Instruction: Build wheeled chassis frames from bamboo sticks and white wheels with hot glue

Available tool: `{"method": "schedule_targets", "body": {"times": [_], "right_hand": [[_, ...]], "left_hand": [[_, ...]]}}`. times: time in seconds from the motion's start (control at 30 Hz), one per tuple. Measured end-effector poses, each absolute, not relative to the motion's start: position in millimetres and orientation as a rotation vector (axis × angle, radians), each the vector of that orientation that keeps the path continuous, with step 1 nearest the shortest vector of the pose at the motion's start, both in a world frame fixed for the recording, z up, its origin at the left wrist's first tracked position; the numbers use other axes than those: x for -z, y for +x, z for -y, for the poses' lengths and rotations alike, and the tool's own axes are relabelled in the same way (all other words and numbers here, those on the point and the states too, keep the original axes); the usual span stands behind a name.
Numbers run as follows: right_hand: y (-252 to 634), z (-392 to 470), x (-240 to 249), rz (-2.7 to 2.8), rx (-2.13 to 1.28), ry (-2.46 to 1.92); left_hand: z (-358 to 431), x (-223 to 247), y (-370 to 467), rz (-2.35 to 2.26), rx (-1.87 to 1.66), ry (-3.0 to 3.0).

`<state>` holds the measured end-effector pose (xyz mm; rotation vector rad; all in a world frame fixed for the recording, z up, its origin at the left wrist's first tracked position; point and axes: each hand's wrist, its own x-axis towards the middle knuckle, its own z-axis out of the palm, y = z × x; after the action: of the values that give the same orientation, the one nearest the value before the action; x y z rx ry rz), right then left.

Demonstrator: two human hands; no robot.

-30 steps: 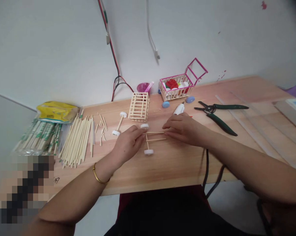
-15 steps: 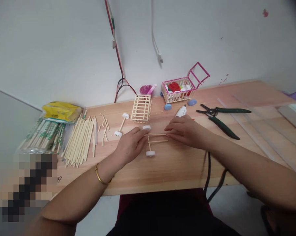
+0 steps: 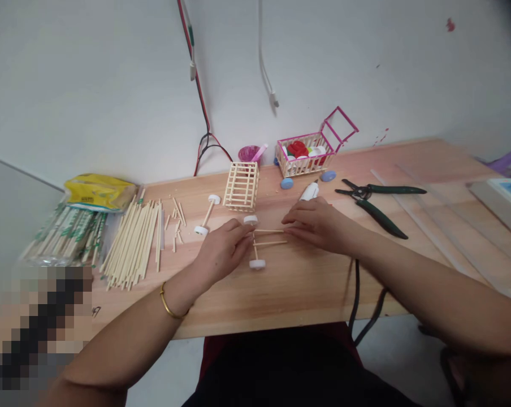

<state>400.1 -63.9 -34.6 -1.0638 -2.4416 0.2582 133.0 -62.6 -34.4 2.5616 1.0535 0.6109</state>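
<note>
A small axle stick with white round wheels (image 3: 258,264) at its ends lies in the middle of the table. Two thin wooden sticks (image 3: 271,243) run rightward from it, side by side. My left hand (image 3: 226,249) is closed at the axle near the far wheel, thumb and fingers pinching it. With its fingertips together, my right hand (image 3: 310,227) holds the right end of the farther stick (image 3: 267,230). Just beyond that hand, a white glue gun (image 3: 309,191) is partly hidden by it. A second wheeled axle (image 3: 207,215) rests left of a wooden stick basket (image 3: 241,186).
Many loose sticks (image 3: 132,243) and cut bits lie at left, beside wrapped sticks (image 3: 58,234) and a yellow packet (image 3: 98,192). A pink-rimmed toy cart (image 3: 306,155) stands at the back. Green-handled wire pliers (image 3: 382,217) and clear strips (image 3: 420,220) lie at right.
The whole view shifts slightly to the left. Both hands keep their hold on the axle and stick, with no clear movement of the pieces.
</note>
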Motion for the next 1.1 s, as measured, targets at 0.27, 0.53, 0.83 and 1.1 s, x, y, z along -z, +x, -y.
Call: {"method": "schedule_targets", "body": {"times": [0.27,0.53,0.83,1.1], "right_hand": [[401.4,60.9,33.1,2.445,-0.27,-1.06],[402.0,60.6,30.5,2.435,-0.283,-1.063],[399.0,62.4,23.4,2.345,-0.209,-1.051],[399.8,61.7,19.1,2.325,-0.176,-1.128]], "left_hand": [[63.0,33.9,134.4,-1.055,-0.591,2.546],[67.1,25.6,133.9,-1.114,-0.923,2.501],[65.1,21.6,129.6,-1.305,-1.106,2.438],[29.1,-0.9,97.8,-1.783,-1.124,2.152]]}}
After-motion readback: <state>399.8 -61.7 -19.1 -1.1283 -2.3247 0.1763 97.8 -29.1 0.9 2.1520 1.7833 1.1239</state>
